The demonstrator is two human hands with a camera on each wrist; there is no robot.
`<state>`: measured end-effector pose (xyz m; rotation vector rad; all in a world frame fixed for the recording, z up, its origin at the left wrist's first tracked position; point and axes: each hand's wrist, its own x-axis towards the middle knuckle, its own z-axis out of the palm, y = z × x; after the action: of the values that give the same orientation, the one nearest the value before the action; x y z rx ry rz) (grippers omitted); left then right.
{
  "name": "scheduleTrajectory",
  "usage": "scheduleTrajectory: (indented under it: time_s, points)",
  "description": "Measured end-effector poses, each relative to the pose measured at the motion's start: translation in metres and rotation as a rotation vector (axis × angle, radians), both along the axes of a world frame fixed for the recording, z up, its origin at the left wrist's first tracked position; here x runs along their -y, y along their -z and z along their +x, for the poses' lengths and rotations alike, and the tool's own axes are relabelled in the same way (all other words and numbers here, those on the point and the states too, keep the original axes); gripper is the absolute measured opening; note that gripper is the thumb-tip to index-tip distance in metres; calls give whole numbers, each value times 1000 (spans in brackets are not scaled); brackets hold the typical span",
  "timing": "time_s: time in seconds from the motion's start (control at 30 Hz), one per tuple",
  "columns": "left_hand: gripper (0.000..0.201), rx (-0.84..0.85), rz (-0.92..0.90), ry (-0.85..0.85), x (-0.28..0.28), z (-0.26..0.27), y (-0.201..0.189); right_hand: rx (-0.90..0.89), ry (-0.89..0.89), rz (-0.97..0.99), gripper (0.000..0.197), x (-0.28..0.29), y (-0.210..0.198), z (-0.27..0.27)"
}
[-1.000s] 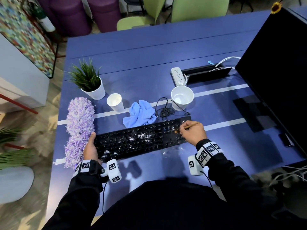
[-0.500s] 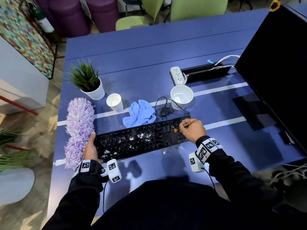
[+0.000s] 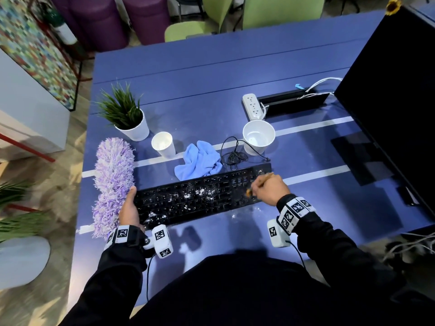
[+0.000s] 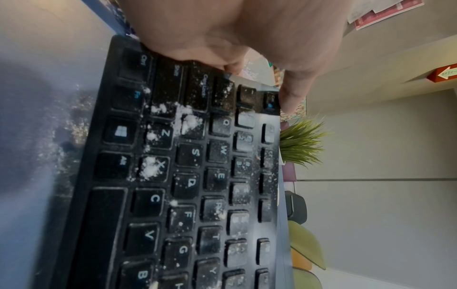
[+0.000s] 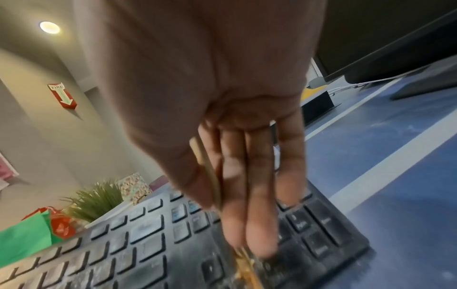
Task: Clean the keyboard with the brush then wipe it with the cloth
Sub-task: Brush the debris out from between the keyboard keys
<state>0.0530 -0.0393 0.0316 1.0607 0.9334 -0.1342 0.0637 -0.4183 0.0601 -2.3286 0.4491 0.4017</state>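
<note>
A black keyboard (image 3: 202, 196) lies on the blue table (image 3: 211, 74), dusted with white powder (image 3: 202, 192) over its middle and left keys (image 4: 183, 119). My right hand (image 3: 270, 189) pinches a thin wooden brush (image 3: 261, 181) between thumb and fingers (image 5: 259, 195), its bristles (image 5: 245, 262) down on the keys by the number pad. My left hand (image 3: 128, 208) grips the keyboard's left end (image 4: 202, 64), thumb along the far corner. A crumpled light blue cloth (image 3: 199, 160) lies just behind the keyboard.
A purple fluffy duster (image 3: 113, 182) lies left of the keyboard. Behind stand a potted plant (image 3: 124, 114), a paper cup (image 3: 162, 144), a white bowl-like cup (image 3: 258, 136), a coiled black cable (image 3: 233, 156) and a power strip (image 3: 253, 105). A dark monitor (image 3: 395, 95) fills the right.
My right hand has drawn the brush from the keyboard's far right edge toward me, down across the keys. The left hand has stayed on the left end.
</note>
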Motion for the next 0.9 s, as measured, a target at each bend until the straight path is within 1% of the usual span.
scheduleTrajectory:
  time_s: [0.03, 0.1, 0.17, 0.2, 0.27, 0.3, 0.37, 0.47, 0.5, 0.57, 0.6, 0.7, 0.73, 0.8, 0.83, 0.9]
  points:
    - [69, 15, -1, 3, 0, 0, -1, -15, -27, -37, 30, -1, -1, -3]
    - [60, 25, -11, 5, 1, -1, 1, 6, 14, -9, 24, -1, -1, -8]
    - [49, 38, -27, 11, 1, -1, 0, 113, 111, -26, 17, -3, -9, -8]
    - [44, 48, -34, 15, 2, -1, 0, 147, 125, -35, 17, -3, -7, -10]
    - [40, 55, -43, 17, 2, 0, 1, 59, 62, -43, 25, -4, -3, -16]
    - [40, 56, -43, 18, 4, 0, -1, 27, 30, -46, 30, -5, -2, -20]
    - [43, 62, -51, 6, 4, 0, -1, 32, 3, -67, 25, -7, -1, -24]
    - [52, 65, -56, 9, 2, 0, 0, 148, 79, -27, 15, -9, 0, -30]
    - [53, 64, -54, 7, 3, -1, -1, 142, 73, -18, 14, -8, 3, -31]
    - [48, 61, -55, 3, 3, -1, 1, 87, 25, -23, 12, -6, 6, -33]
    - [46, 59, -67, 1, 3, -1, 3, 100, 32, -25, 12, -5, 10, -32]
    - [40, 53, -69, 3, 5, -2, 2, 222, 70, 30, 14, -3, 10, -27]
    - [38, 54, -67, 2, 5, -2, 3, 190, 37, 67, 16, -5, 11, -26]
    - [38, 50, -70, -2, 5, -2, 3, 90, -119, 124, 18, -7, 18, -27]
    - [40, 44, -68, 3, 5, -2, 1, 55, -169, 130, 18, -8, 18, -29]
    - [51, 36, -46, 16, 4, -3, -1, 76, -147, 164, 18, -9, 19, -29]
